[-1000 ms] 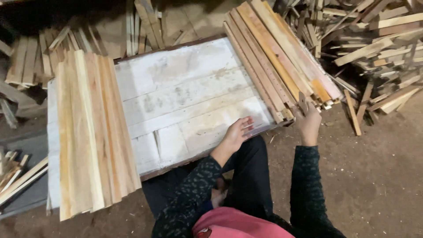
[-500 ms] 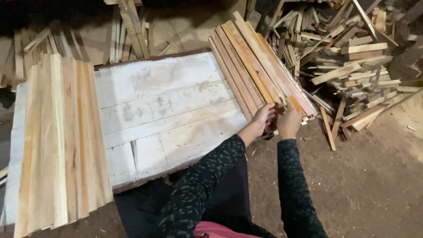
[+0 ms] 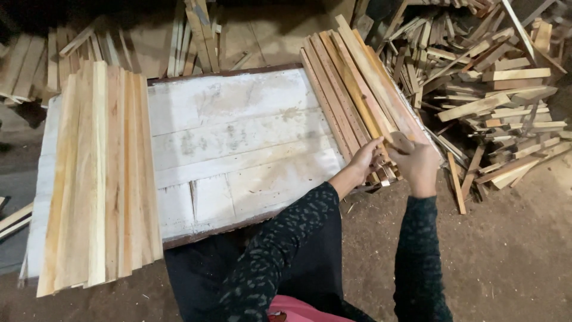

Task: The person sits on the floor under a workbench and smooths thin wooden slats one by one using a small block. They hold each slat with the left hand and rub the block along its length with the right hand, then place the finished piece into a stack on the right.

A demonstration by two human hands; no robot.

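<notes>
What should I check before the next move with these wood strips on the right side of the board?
1. Both hands on the pile: ok. The left hand and right hand meet at the near end of the right strip pile.
2. One strip singled out: cannot tell; the fingers hide the ends.
3. Bare space in the middle of the white board: ok.
4. Left strip stack apart from the hands: ok.
5. Loose scrap heap crowding the right pile's far edge: not ok.

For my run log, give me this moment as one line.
left hand: on near ends of right slat stack | right hand: gripping same stack's ends | white board: bare middle | left slat stack: untouched
</notes>
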